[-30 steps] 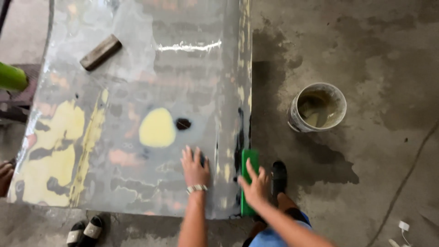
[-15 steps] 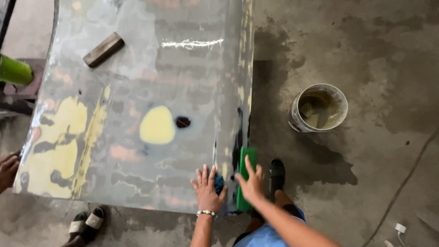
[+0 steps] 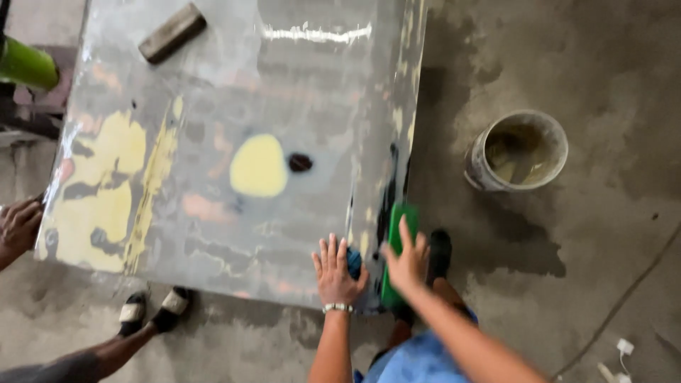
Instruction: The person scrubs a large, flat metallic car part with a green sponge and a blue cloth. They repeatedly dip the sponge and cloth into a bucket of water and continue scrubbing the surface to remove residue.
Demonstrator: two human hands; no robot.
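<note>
We work over a large grey panel (image 3: pixel 234 106), wet and glossy, patched with yellow filler and pinkish spots; it lies flat above the concrete floor (image 3: pixel 610 234). Our left hand (image 3: pixel 337 273) lies flat on the panel near its lower right corner, fingers spread, a beaded bracelet at the wrist. Something small and blue (image 3: pixel 354 262) shows just beside its thumb; we cannot tell what it is. Our right hand (image 3: pixel 408 262) presses on a green block (image 3: pixel 399 245) that stands along the panel's right edge, fingers spread over its face, not pinching. Our dark shoe (image 3: pixel 440 252) sits on the wet floor just right of the block.

A round yellow patch (image 3: pixel 259 167) with a dark spot (image 3: pixel 300 162) touching its right side lies mid-panel. A brown block (image 3: pixel 172 32) rests near the far left corner, well apart from our hands.

A dirty bucket (image 3: pixel 518 150) of murky water stands on the floor to the right. At the left edge another person's hand (image 3: pixel 18 225) touches the panel; their sandalled feet (image 3: pixel 150 309) stand below it. A green cylinder (image 3: pixel 25 64) shows top left.
</note>
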